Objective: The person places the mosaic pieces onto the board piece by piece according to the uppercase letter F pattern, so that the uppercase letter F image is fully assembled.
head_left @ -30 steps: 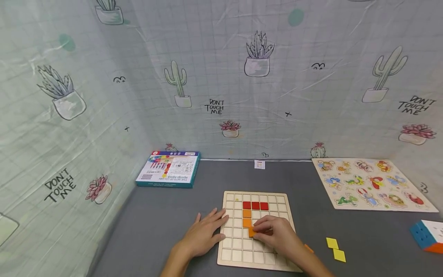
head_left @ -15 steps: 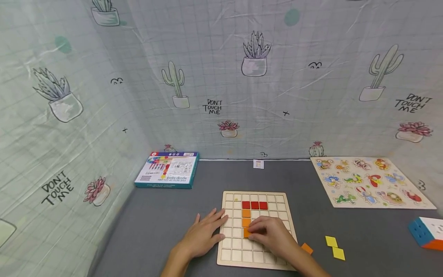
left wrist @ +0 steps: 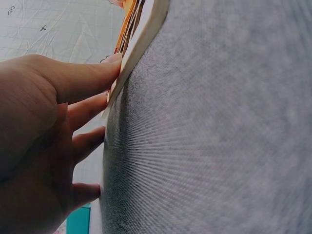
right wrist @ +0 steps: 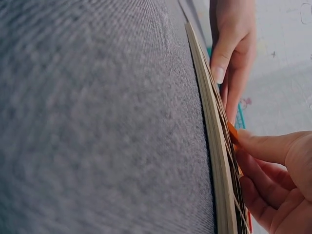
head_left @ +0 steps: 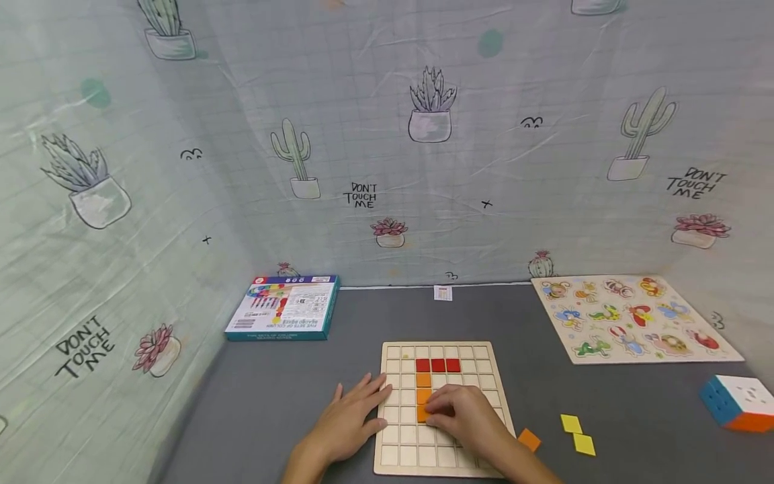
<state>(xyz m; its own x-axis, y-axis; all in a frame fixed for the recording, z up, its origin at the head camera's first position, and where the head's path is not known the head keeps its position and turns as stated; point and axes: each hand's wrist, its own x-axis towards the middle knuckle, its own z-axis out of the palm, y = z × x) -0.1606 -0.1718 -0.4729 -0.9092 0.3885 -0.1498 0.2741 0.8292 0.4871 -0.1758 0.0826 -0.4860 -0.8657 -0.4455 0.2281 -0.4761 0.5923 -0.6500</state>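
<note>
A wooden grid board [head_left: 392, 455] lies on the grey table. Across its upper part runs a row of red tiles [head_left: 438, 365], and below the leftmost one orange tiles [head_left: 424, 380] form a column. My right hand [head_left: 468, 418] pinches the lowest orange tile [head_left: 422, 414] at its cell in that column. In the right wrist view, this tile [right wrist: 233, 132] tilts slightly under the thumb. With fingers spread, my left hand [head_left: 346, 420] rests on the board's left edge; the left wrist view shows its thumb touching the rim [left wrist: 146, 46].
A loose orange tile [head_left: 529, 440] lies right of the board, near two yellow tiles [head_left: 571, 423]. Farther right are a puzzle cube [head_left: 740, 403] and an insect picture board [head_left: 641, 319]. A flat box [head_left: 283, 308] lies at the back left, before a patterned curtain [head_left: 393, 148].
My right hand has moved the orange tile left, into line below the other orange ones. The loose orange tile by my right forearm has come into fuller view. My left hand stays put.
</note>
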